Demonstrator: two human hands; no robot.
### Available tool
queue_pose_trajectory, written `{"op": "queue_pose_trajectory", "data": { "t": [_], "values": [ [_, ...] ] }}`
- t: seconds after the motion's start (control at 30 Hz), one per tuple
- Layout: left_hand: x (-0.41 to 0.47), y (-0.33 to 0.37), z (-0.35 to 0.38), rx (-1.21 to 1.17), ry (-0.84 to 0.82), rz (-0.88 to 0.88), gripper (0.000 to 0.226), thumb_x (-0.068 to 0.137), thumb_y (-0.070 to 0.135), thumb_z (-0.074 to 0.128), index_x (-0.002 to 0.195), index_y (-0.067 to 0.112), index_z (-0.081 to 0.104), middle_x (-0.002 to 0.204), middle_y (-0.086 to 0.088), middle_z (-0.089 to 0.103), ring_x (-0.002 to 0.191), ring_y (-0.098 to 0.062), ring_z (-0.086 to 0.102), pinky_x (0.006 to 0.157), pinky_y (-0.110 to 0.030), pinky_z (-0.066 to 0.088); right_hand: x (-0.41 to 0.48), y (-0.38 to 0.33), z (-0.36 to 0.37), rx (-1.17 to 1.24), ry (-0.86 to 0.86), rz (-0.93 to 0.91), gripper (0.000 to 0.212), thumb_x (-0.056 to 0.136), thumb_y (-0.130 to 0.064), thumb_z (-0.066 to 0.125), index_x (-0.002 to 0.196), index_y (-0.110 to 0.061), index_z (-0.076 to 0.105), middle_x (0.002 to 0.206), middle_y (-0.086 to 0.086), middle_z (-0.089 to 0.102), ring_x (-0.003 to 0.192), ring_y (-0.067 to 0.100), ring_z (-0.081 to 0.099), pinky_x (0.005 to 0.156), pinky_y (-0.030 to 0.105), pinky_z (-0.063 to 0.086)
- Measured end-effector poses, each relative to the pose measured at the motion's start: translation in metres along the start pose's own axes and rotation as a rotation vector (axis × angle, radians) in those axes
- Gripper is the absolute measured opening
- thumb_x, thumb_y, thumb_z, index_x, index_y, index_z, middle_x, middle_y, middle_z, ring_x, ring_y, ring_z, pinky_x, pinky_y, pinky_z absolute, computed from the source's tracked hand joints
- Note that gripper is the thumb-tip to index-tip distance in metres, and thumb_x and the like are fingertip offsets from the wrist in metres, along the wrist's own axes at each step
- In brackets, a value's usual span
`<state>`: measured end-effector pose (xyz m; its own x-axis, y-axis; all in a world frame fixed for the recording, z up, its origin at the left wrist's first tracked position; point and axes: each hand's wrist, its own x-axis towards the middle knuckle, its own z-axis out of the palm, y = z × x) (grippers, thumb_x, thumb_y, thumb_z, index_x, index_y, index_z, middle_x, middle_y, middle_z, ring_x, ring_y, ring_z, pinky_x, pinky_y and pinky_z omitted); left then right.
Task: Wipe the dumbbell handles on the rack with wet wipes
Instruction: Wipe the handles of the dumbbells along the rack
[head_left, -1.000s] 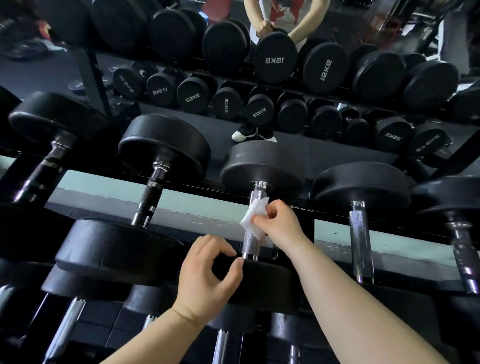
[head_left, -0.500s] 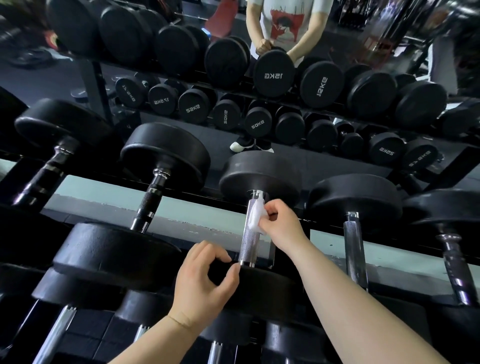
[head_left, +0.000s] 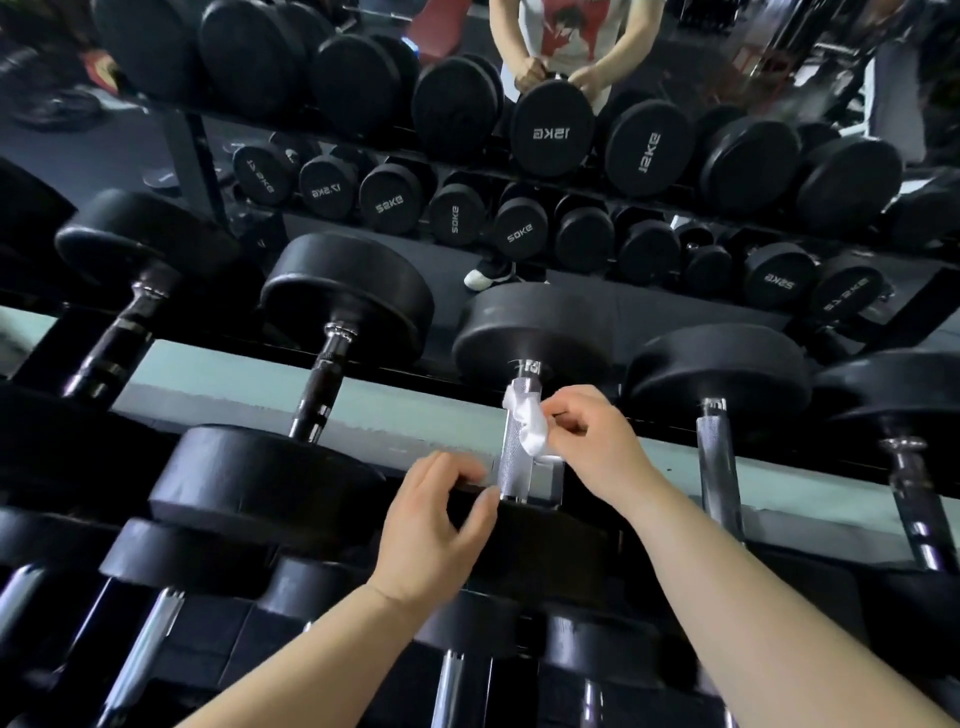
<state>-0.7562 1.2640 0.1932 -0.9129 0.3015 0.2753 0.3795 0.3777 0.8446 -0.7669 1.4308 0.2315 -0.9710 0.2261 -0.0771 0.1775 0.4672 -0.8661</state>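
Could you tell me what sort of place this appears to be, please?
Most likely a gym's free-weights area: rows of black rubber-headed dumbbells with knurled chrome handles sit on a black metal rack, and a wall mirror reflects kilogram-marked dumbbell ends.

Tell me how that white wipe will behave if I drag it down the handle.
The crumpled white wet wipe looks limp, so it will probably bunch. The knurled chrome dumbbell handle may snag it. Pinched only by the right hand, it could slip free.
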Motion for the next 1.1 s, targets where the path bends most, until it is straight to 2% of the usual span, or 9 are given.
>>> {"op": "queue_pose_trajectory", "data": {
  "t": [0.17,0.23,0.3,0.4,0.53,0.7,0.87,1.0,1.1],
  "values": [
    [0.043,0.014,-0.018,0.147,-0.045,0.103,0.063,0.078,0.009,0.069,0.134,0.015,0.041,0.127,0.019,0.032,0.120,-0.004,0.031,0.102,-0.023,0.025,-0.005,-0.015,-0.004,0.137,-0.109,-0.007,0.020,0.084,-0.007,0.059,0.075,-0.026,0.060,0.080,-0.006,0.062,0.076,0.008,0.055,0.065,0.007,0.042],
    [0.062,0.016,-0.018,0.214,-0.106,0.181,0.054,0.073,0.017,0.070,0.124,0.014,0.055,0.127,0.008,0.043,0.121,-0.013,0.035,0.103,-0.029,0.024,-0.007,-0.021,-0.002,0.200,-0.121,0.001,0.023,0.084,-0.004,0.057,0.075,-0.026,0.060,0.077,-0.009,0.061,0.070,0.000,0.056,0.062,0.004,0.042],
    [0.072,0.016,-0.013,0.245,-0.148,0.191,0.028,0.070,0.026,0.063,0.093,0.011,0.070,0.105,-0.001,0.064,0.106,-0.022,0.054,0.093,-0.027,0.033,-0.008,-0.022,0.001,0.223,-0.118,0.023,0.024,0.085,-0.004,0.056,0.076,-0.026,0.061,0.076,-0.012,0.061,0.065,-0.009,0.055,0.060,0.002,0.041],
    [0.079,0.015,-0.012,0.174,-0.245,-0.100,0.021,0.080,0.021,0.062,0.062,0.017,0.052,0.066,0.004,0.054,0.069,-0.016,0.050,0.060,-0.015,0.032,-0.009,-0.016,0.003,0.167,-0.044,0.079,0.020,0.088,-0.009,0.052,0.091,-0.026,0.062,0.090,-0.011,0.062,0.082,0.001,0.056,0.071,0.008,0.043],
    [0.090,-0.003,-0.023,0.231,-0.048,-0.334,0.029,0.084,0.016,0.056,0.060,0.019,0.040,0.059,0.004,0.045,0.054,-0.009,0.040,0.047,-0.022,0.027,-0.022,0.006,0.004,-0.015,0.143,0.120,0.023,0.092,-0.013,0.047,0.111,-0.018,0.059,0.098,-0.013,0.054,0.083,-0.004,0.049,0.069,0.002,0.039],
    [0.097,-0.020,-0.005,0.216,-0.163,-0.475,0.033,0.085,0.017,0.056,0.058,0.017,0.038,0.056,0.002,0.043,0.054,-0.014,0.041,0.046,-0.023,0.029,-0.044,0.024,0.022,0.186,0.472,0.181,0.028,0.091,-0.010,0.047,0.073,-0.030,0.057,0.081,-0.012,0.062,0.078,0.006,0.057,0.065,0.005,0.041],
    [0.105,-0.003,0.023,-0.072,-0.285,-0.457,0.046,0.082,0.024,0.066,0.049,0.016,0.035,0.051,0.003,0.033,0.053,-0.015,0.036,0.042,-0.013,0.028,-0.041,0.025,0.021,0.154,0.383,0.185,0.022,0.091,-0.010,0.045,0.079,-0.019,0.061,0.077,0.001,0.064,0.068,0.010,0.054,0.057,0.005,0.039],
    [0.106,-0.010,0.031,-0.218,-0.255,-0.616,0.052,0.088,0.045,0.049,0.053,0.008,0.057,0.063,0.003,0.062,0.070,-0.019,0.058,0.073,-0.026,0.051,-0.044,0.024,0.021,0.181,0.449,0.204,0.026,0.088,-0.006,0.045,0.070,-0.020,0.058,0.066,0.000,0.057,0.059,0.009,0.047,0.052,0.008,0.037],
    [0.096,-0.010,0.031,-0.049,-0.348,-0.626,0.046,0.092,0.036,0.048,0.054,0.010,0.052,0.064,-0.002,0.060,0.058,-0.012,0.055,0.048,-0.006,0.040,-0.044,0.024,0.021,0.169,0.452,0.207,0.027,0.086,-0.006,0.046,0.065,-0.020,0.056,0.064,-0.003,0.056,0.061,0.008,0.048,0.054,0.008,0.037]
  ]
}}
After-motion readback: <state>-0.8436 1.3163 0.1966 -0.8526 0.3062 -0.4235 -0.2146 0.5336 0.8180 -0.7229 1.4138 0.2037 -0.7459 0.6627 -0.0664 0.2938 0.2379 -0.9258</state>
